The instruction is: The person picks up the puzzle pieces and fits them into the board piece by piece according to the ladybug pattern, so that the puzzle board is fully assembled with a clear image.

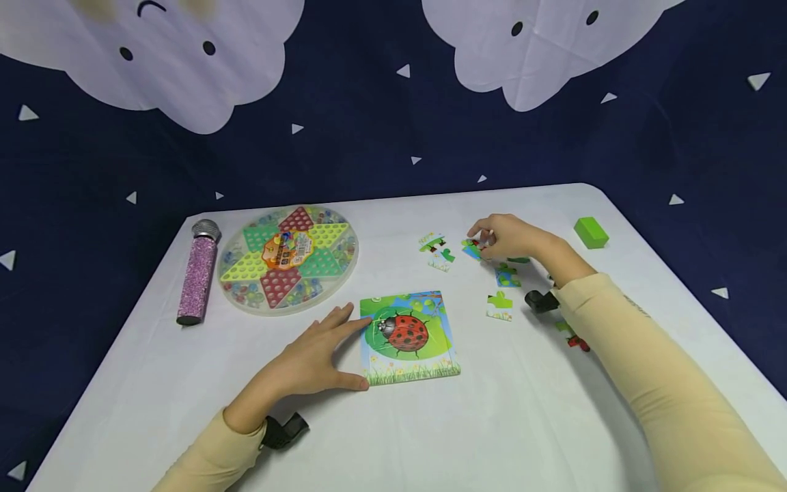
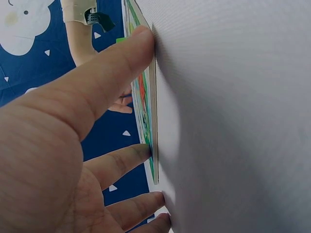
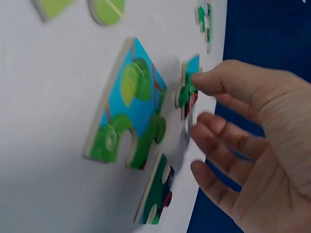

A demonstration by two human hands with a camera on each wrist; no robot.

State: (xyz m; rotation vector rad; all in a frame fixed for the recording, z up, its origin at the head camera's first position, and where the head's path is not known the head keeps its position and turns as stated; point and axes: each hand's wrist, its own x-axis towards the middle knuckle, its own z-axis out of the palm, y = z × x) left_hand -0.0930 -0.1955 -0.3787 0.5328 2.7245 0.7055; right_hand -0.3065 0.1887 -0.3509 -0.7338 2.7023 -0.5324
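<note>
A square puzzle board with a ladybug picture point(image 1: 408, 335) lies flat on the table. My left hand point(image 1: 312, 357) spreads mostly straight fingers at its left side; in the left wrist view the thumb point(image 2: 116, 65) touches the board's edge. Farther back, my right hand point(image 1: 513, 239) has its thumb and index finger around a blue and green puzzle piece point(image 1: 472, 250), pinching it near the table. In the right wrist view the thumb overlaps this piece point(image 3: 188, 92), while the index fingertip is hidden. Close by lie a blue piece with leaves point(image 3: 136, 97) and a dark green piece point(image 3: 154, 194).
More puzzle pieces lie around, among them a green-and-white one point(image 1: 499, 306), joined-looking ones point(image 1: 433, 247) and a red one point(image 1: 574, 340) partly under the right sleeve. A Chinese checkers board point(image 1: 320, 290), a glittery microphone point(image 1: 199, 273) and a green block point(image 1: 591, 232) stand nearer the edges.
</note>
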